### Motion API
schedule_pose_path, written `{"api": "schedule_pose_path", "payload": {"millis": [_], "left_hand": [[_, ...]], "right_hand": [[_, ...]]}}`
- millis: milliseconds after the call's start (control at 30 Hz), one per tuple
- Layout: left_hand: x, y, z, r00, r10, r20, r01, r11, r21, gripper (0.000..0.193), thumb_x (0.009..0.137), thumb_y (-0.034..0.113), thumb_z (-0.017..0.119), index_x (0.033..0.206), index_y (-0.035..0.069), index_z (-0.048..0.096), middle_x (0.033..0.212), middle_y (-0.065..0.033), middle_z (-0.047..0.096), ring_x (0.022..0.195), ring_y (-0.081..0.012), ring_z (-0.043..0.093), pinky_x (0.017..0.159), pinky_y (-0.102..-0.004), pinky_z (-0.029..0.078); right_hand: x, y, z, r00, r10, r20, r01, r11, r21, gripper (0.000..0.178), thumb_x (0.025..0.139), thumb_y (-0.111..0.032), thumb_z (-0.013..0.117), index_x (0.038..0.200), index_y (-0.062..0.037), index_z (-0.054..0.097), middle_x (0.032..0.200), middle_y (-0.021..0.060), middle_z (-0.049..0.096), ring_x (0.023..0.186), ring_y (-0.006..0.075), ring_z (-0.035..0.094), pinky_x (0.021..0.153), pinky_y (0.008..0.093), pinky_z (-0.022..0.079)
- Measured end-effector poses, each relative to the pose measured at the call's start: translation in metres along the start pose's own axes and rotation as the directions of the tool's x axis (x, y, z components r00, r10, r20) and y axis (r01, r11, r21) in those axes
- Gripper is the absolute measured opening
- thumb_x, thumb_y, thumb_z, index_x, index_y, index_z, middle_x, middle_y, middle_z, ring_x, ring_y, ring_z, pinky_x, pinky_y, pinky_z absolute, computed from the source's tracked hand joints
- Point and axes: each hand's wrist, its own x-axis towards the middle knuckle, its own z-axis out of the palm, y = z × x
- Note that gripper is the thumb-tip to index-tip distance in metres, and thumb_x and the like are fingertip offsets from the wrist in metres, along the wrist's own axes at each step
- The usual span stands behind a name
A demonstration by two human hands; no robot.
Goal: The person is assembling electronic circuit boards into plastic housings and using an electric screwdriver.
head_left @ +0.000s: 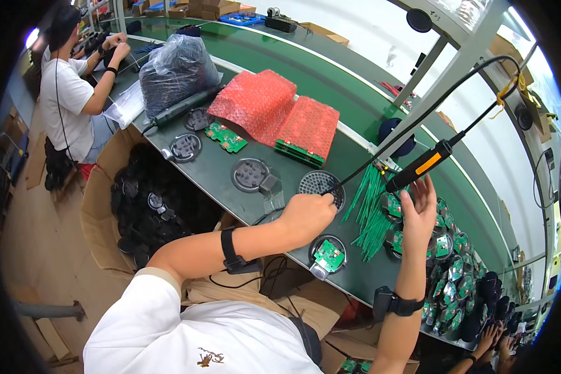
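Observation:
My left hand point(310, 218) is closed at the near rim of a round black dish point(318, 181) with a dotted inside. A thin black cable point(411, 126) runs down to its fingers; whether they grip it is hidden. My right hand point(422, 209) has its fingers apart, just below a hanging black electric screwdriver point(421, 167) with an orange stripe. At the table's near edge lies a round black housing point(336, 242) with a green circuit board point(328, 256) in it. Another round black housing point(249, 174) lies left of the dish, boardless.
Thin green strips point(371, 215) lie beside a heap of housings with boards point(450, 274) on the right. Red bubble wrap point(255, 103) covers stacked boards point(299, 153). A carton of black parts point(103, 212) stands at left. A co-worker point(75, 87) sits farther left.

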Motion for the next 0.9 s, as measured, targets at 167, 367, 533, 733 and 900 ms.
{"api": "schedule_pose_path", "payload": {"millis": [167, 367, 533, 733, 900], "left_hand": [[-0.017, -0.001, -0.015, 0.995, 0.085, 0.045, -0.084, 0.996, -0.036, 0.007, 0.082, 0.011, 0.065, 0.088, 0.007, 0.067, 0.092, -0.0094, 0.062, 0.082, -0.0292, 0.07, 0.066, -0.0425, 0.058], [-0.012, 0.003, -0.02, 0.99, 0.006, 0.144, -0.001, 0.999, -0.034, 0.008, 0.085, 0.01, 0.064, 0.091, 0.006, 0.068, 0.093, -0.012, 0.062, 0.083, -0.0329, 0.071, 0.068, -0.0453, 0.058], [-0.001, -0.004, -0.019, 0.977, 0.023, 0.213, -0.015, 0.999, -0.041, 0.01, 0.087, 0.01, 0.063, 0.093, 0.004, 0.068, 0.095, -0.0135, 0.063, 0.082, -0.0353, 0.071, 0.069, -0.0469, 0.059], [0.001, -0.007, -0.012, 0.973, 0.014, 0.232, -0.009, 1.0, -0.021, 0.009, 0.086, 0.011, 0.064, 0.092, 0.005, 0.068, 0.097, -0.0139, 0.065, 0.083, -0.0359, 0.072, 0.07, -0.0475, 0.059], [-0.001, -0.009, -0.011, 0.984, 0.025, 0.174, -0.009, 0.996, -0.092, 0.008, 0.088, 0.012, 0.064, 0.091, 0.005, 0.066, 0.095, -0.0133, 0.065, 0.084, -0.0357, 0.071, 0.071, -0.0474, 0.059]], "right_hand": [[0.009, -0.004, 0.01, 0.997, 0.0, 0.082, -0.006, 0.998, 0.065, 0.076, 0.094, -0.005, 0.073, 0.16, -0.0011, 0.035, 0.144, 0.0192, 0.058, 0.136, 0.0283, 0.055, 0.112, 0.0412, 0.046], [0.023, -0.006, 0.024, 0.984, -0.029, 0.175, -0.01, 0.976, 0.22, 0.063, 0.101, -0.007, 0.066, 0.158, -0.0032, 0.04, 0.132, 0.0153, 0.068, 0.125, 0.0253, 0.065, 0.109, 0.0406, 0.049], [0.013, -0.018, 0.024, 0.968, -0.054, 0.245, 0.003, 0.979, 0.203, 0.058, 0.097, -0.002, 0.069, 0.15, -0.002, 0.044, 0.118, 0.0116, 0.071, 0.113, 0.0221, 0.068, 0.102, 0.0392, 0.052], [-0.03, -0.039, 0.009, 0.936, 0.041, 0.351, -0.237, 0.81, 0.537, 0.035, 0.087, -0.004, 0.073, 0.113, -0.0072, 0.051, 0.098, 0.0069, 0.055, 0.08, 0.0209, 0.064, 0.073, 0.0356, 0.056], [-0.052, -0.055, -0.007, 0.869, -0.019, 0.494, -0.289, 0.791, 0.539, 0.04, 0.089, -0.019, 0.078, 0.117, -0.0045, 0.054, 0.089, 0.0069, 0.06, 0.068, 0.0146, 0.059, 0.061, 0.0295, 0.05]]}}
